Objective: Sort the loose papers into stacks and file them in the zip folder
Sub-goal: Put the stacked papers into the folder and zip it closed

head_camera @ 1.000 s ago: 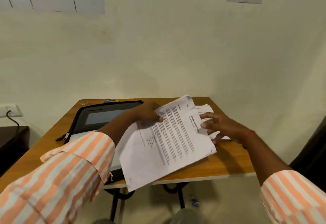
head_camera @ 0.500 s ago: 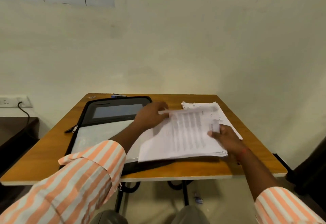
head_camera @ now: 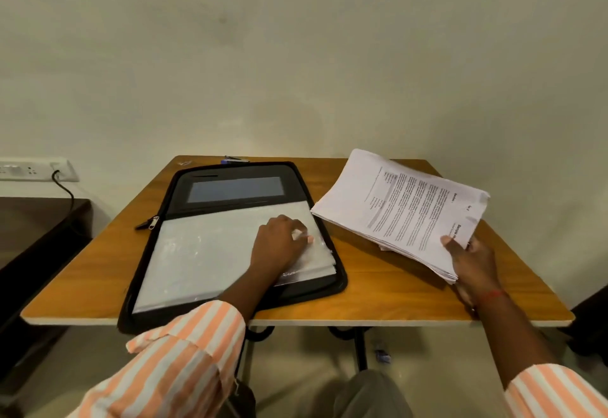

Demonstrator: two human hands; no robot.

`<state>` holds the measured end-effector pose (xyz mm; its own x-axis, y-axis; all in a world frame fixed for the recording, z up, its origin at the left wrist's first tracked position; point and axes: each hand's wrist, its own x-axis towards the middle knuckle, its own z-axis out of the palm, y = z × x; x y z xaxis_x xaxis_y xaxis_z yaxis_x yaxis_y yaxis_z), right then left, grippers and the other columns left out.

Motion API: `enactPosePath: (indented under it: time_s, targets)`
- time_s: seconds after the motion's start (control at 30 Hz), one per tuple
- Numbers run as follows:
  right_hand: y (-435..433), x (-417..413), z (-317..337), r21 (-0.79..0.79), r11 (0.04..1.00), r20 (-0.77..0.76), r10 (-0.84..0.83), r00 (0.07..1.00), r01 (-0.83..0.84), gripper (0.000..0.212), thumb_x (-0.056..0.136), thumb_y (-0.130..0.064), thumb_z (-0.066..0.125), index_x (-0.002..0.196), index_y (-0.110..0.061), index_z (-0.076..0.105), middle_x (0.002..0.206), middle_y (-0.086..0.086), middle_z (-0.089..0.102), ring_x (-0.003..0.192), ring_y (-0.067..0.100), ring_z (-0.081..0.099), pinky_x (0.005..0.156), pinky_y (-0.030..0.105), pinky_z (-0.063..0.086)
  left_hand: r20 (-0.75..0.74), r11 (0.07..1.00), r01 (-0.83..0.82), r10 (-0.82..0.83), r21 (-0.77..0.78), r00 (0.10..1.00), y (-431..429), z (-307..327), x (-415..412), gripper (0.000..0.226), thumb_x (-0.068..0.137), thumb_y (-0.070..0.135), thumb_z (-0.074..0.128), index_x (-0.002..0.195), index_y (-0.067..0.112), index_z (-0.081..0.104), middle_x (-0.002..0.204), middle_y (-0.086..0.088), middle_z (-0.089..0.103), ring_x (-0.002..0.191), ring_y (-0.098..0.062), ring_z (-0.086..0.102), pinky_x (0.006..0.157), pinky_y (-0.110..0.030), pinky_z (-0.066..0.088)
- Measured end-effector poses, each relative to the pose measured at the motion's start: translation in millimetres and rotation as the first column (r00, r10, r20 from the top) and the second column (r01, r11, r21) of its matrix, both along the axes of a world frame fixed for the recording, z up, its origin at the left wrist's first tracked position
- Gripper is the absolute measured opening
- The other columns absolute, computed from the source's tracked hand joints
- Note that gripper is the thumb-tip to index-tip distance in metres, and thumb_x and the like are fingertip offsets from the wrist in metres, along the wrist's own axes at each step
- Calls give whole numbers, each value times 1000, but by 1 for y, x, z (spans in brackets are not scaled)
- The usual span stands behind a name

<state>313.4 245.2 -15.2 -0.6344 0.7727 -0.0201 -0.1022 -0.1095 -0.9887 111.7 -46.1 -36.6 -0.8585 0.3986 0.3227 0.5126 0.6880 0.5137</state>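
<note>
- Our right hand (head_camera: 473,261) grips the stack of papers (head_camera: 404,210) by its near corner, over the bench (head_camera: 378,289), just right of the zip folder (head_camera: 184,193).
- The folder lies open. Our left hand (head_camera: 279,246) rests on its clear sleeves (head_camera: 204,253), fingers (head_camera: 301,235) bent; we cannot tell if they pinch one.
- We think the papers are gathered. Filing and zipping are left.

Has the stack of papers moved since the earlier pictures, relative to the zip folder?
Yes, rightward. Earlier the stack of papers overlapped the zip folder; now it is wholly right of it, gripped by the right hand alone.
</note>
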Motion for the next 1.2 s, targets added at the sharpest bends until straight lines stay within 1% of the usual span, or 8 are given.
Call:
enactPosePath:
  time_s: [0.17, 0.27, 0.47, 0.63, 0.8, 0.97, 1.13, 1.2]
  targets:
    - [-1, 0, 0, 19, 1000, -7, 4, 1000, -4, 32, 99, -6, 59, 130, -15, 59, 104, -4, 71, 84, 14, 74, 60, 28, 61, 104, 988, -68, 54, 140, 993, -1, -3, -2, 10, 94, 34, 70, 94, 28, 78, 108, 3, 73, 92, -11, 62, 89, -26, 47]
    - [-2, 2, -1, 39, 999, 7, 9, 1000, -10, 33, 99, -8, 60, 130, -17, 60, 109, -3, 71, 89, 17, 74, 61, 31, 61, 168, 961, -90, 47, 262, 985, -4, -5, -6, 8, 95, 34, 70, 89, 29, 73, 112, 3, 70, 101, -13, 61, 95, -31, 48]
    - [-1, 2, -4, 55, 998, 31, 9, 999, -11, 36, 98, -9, 61, 134, -14, 58, 120, 4, 69, 94, 22, 72, 69, 38, 61, 222, 906, -99, 5, 412, 975, -8, -4, -9, 14, 96, 35, 68, 96, 22, 74, 108, 4, 72, 102, -13, 63, 100, -37, 50]
    - [4, 0, -7, 69, 997, 62, 24, 998, -28, 37, 98, -9, 62, 134, -13, 59, 121, 5, 69, 97, 26, 72, 75, 45, 61, 240, 928, -69, -22, 366, 970, -6, 10, -19, 14, 96, 37, 69, 94, 23, 73, 97, 4, 73, 89, -11, 65, 90, -34, 54]
    - [9, -2, -6, 59, 993, 116, 96, 989, -104, 36, 96, -7, 63, 131, -14, 61, 122, 8, 70, 100, 32, 72, 88, 59, 57, 266, 960, -60, -15, 274, 964, -5, 20, -25, 9, 93, 37, 72, 89, 29, 71, 95, 6, 73, 89, -10, 65, 89, -32, 51]
    - [20, -7, 1, 56, 975, 189, 199, 962, -213, 36, 95, -3, 64, 132, -5, 61, 124, 14, 69, 102, 32, 72, 87, 50, 59, 259, 978, -34, -20, 204, 966, -3, 24, -21, 11, 94, 36, 71, 84, 31, 69, 100, 8, 72, 95, -10, 63, 89, -29, 44]
    - [22, -10, 24, 39, 944, 226, 310, 923, -327, 31, 95, -2, 63, 126, -5, 63, 118, 12, 72, 100, 33, 73, 69, 35, 62, 253, 987, -19, -22, 158, 967, -3, 21, -19, 12, 94, 32, 71, 82, 33, 69, 99, 9, 72, 97, -10, 63, 89, -29, 44]
    - [23, -10, 32, 29, 931, 235, 348, 908, -364, 27, 95, -1, 62, 121, -7, 65, 115, 10, 74, 99, 31, 74, 74, 37, 62, 251, 988, -16, -23, 152, 968, -2, 22, -19, 10, 94, 32, 70, 84, 32, 70, 99, 9, 72, 99, -11, 63, 91, -30, 46]
